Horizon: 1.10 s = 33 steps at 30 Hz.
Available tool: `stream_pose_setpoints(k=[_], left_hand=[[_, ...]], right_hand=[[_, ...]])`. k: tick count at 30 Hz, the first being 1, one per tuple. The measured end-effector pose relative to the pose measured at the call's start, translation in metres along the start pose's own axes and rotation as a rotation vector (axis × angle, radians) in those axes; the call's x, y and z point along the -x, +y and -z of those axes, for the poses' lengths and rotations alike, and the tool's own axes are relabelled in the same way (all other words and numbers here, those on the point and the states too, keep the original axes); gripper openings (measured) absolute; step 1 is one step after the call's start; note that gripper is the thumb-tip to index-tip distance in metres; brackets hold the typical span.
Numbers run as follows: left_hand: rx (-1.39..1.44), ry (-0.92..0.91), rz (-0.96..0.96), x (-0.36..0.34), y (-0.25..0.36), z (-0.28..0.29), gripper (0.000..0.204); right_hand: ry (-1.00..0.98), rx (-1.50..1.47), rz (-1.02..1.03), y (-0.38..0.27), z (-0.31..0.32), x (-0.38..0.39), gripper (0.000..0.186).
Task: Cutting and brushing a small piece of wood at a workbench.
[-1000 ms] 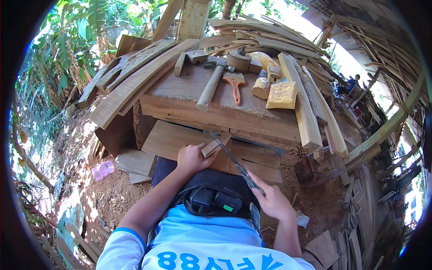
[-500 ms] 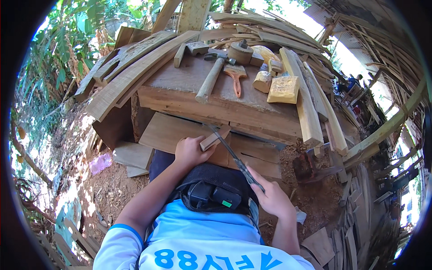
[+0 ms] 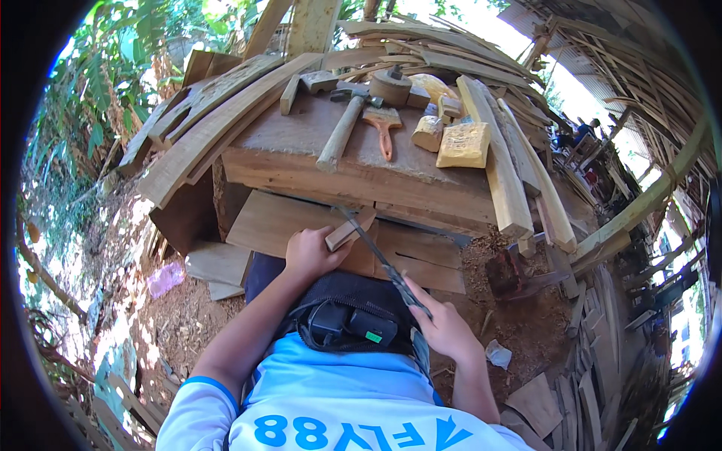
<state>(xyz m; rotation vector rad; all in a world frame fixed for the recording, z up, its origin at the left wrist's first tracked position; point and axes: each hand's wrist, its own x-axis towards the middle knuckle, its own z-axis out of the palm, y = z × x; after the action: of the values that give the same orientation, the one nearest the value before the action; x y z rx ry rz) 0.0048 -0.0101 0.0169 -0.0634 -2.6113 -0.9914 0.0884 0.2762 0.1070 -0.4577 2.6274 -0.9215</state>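
My left hand (image 3: 310,252) is closed around a short wooden block (image 3: 352,230), whose pale end sticks out toward the right. My right hand (image 3: 442,325) grips a long, narrow blade (image 3: 366,237) by its dark, patterned handle (image 3: 407,289). The blade slants up and left, its middle lying against or just beside the right side of the block. I cannot tell whether it is a knife or a file. Both hands are low over the wide flat boards (image 3: 280,224) in front of my waist, just on my side of the workbench (image 3: 361,177).
On the bench lie a hammer (image 3: 343,135), a paintbrush (image 3: 384,132), a yellow wooden block (image 3: 463,145) and a round lidded container (image 3: 391,86). Long planks (image 3: 497,173) rest at the right, more boards (image 3: 226,120) at the left. Shavings and offcuts (image 3: 535,402) cover the ground.
The whole scene has shifted slightly left in the view. Both hands keep their holds on the block and the blade, with little change between them.
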Motion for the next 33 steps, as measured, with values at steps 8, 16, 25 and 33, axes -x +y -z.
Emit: stream_pose_setpoints(k=[8, 16, 25, 33], left_hand=[[-0.022, 0.018, 0.025, 0.003, 0.001, 0.0, 0.041], [0.026, 0.1, -0.059, -0.001, 0.006, -0.004, 0.043], [-0.014, 0.093, -0.038, 0.0, 0.003, -0.008, 0.043], [0.021, 0.14, 0.038, 0.002, 0.007, -0.002, 0.043]], right_hand=[[-0.045, 0.01, -0.026, 0.001, -0.01, -0.027, 0.055], [0.195, 0.09, 0.214, 0.027, -0.011, -0.005, 0.051], [0.212, 0.167, 0.336, 0.021, -0.014, -0.026, 0.052], [0.1, 0.059, 0.349, 0.017, 0.015, -0.007, 0.047]])
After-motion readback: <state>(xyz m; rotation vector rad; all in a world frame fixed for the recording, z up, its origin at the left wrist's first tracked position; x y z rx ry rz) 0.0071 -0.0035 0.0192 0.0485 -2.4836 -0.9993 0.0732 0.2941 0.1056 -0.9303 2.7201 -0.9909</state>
